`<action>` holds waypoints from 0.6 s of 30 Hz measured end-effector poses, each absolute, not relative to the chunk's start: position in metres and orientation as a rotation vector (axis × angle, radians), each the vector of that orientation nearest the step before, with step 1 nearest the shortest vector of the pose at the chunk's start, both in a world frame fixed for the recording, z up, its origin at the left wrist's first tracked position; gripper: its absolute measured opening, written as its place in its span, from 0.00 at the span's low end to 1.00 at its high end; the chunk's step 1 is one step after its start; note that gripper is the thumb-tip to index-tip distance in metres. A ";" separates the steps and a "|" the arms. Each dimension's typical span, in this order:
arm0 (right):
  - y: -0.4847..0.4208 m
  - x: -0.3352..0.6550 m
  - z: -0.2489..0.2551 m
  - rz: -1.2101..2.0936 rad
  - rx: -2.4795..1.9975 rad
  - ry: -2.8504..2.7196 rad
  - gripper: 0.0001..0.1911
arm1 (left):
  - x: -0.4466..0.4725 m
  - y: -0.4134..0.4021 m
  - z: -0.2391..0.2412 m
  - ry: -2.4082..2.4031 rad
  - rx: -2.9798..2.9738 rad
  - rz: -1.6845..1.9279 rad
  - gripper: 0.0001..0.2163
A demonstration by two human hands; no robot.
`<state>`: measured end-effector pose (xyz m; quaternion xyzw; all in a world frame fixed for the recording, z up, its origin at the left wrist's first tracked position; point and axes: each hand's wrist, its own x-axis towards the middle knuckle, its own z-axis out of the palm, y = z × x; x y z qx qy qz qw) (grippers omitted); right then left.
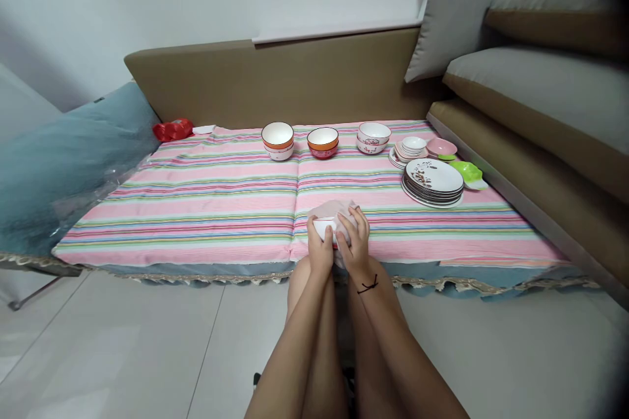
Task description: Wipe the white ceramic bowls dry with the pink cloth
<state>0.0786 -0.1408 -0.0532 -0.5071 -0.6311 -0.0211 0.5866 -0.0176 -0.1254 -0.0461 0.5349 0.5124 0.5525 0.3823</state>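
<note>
Close to the couch's front edge, above my knees, I hold a white bowl (324, 225) with some red on its lower side. My left hand (320, 250) is closed around the bowl's left side, thumb on the front. A pale greyish-pink cloth (339, 207) is draped over the bowl's far and right sides. With my right hand (354, 242) I press the cloth against the bowl, fingers curled over it. The bowl's underside and part of its rim are hidden by my hands and the cloth.
Stacked bowls (278, 142), (323, 143), (373, 137) line the back of the striped sheet (221, 209). To the right are stacked plates (435, 177), small dishes (413, 146), a pink dish (442, 146) and a green dish (468, 173). A red bundle (173, 130) lies left; cushions (540, 91) rise right.
</note>
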 end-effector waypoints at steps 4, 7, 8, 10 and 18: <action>-0.134 0.082 -0.063 0.068 -1.219 -1.269 0.19 | -0.016 -0.126 -0.048 1.311 1.364 1.402 0.24; -0.132 0.082 -0.065 0.114 -1.243 -1.210 0.20 | -0.016 -0.125 -0.049 1.317 1.338 1.415 0.24; -0.133 0.082 -0.064 0.107 -1.237 -1.255 0.21 | -0.016 -0.124 -0.049 1.319 1.321 1.427 0.24; -0.135 0.080 -0.062 0.059 -1.208 -1.388 0.21 | -0.017 -0.123 -0.049 1.318 1.285 1.448 0.24; -0.140 0.074 -0.058 -0.026 -1.200 -1.479 0.22 | -0.020 -0.119 -0.050 1.307 1.273 1.444 0.24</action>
